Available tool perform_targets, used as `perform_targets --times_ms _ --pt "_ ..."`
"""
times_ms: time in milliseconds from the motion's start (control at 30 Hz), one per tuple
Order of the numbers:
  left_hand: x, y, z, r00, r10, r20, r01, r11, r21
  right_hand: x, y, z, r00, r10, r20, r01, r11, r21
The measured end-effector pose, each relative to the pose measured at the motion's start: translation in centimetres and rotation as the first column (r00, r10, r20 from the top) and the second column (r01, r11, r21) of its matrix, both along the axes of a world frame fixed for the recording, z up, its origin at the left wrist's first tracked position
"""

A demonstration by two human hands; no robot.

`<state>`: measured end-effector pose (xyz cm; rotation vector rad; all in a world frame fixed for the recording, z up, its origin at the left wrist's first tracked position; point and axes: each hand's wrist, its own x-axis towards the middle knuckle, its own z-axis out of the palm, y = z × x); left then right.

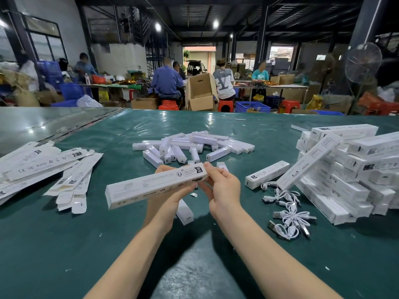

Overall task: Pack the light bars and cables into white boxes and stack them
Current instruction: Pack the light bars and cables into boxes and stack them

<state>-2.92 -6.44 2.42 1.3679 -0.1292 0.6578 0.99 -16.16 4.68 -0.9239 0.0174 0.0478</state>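
A long white box (151,186) is held above the green table (64,244), slanting from lower left to upper right. My left hand (170,199) grips it from below near its right part. My right hand (222,188) pinches the box's right end with fingers and thumb. A white light bar (184,211) lies on the table just under my hands. More wrapped light bars (194,147) lie in a loose heap beyond the box. White coiled cables (289,214) lie to the right. Packed white boxes (345,169) are stacked at the far right.
Flat unfolded box blanks (49,171) lie spread at the left. A single packed box (266,174) lies beside the stack. Beyond the table's far edge, people sit at other tables among cardboard cartons (200,93), red stools and blue crates. A standing fan (362,63) is at the right.
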Motion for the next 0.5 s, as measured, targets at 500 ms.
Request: perform_targets --times_ms 500 --pt "0.1 0.7 0.2 0.999 0.025 0.023 -0.019 0.967 -0.254 -1.7 2.1 -0.6 0.953 0.202 0.226 -0.201 0.979 -0.027"
